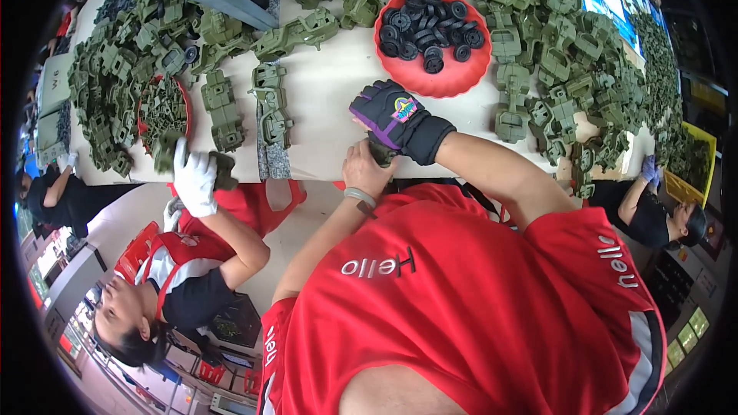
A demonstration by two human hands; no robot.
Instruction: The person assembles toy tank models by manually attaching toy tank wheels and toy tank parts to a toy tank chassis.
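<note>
Green part (381,154) sits between both hands, at the near edge of the table (323,100). Left hand (369,170): bare, fingers bent closed against the part's left side, gripping it. Right hand (390,117): black-gloved, fingers partly curled above the part; fingertips hidden, grip cannot be told. Red bowl (455,83) of black wheels (430,24) lies just beyond.

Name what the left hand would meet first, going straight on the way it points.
Beyond the green piece it holds, the left hand would probably meet the gloved right hand; depth is unclear.
</note>
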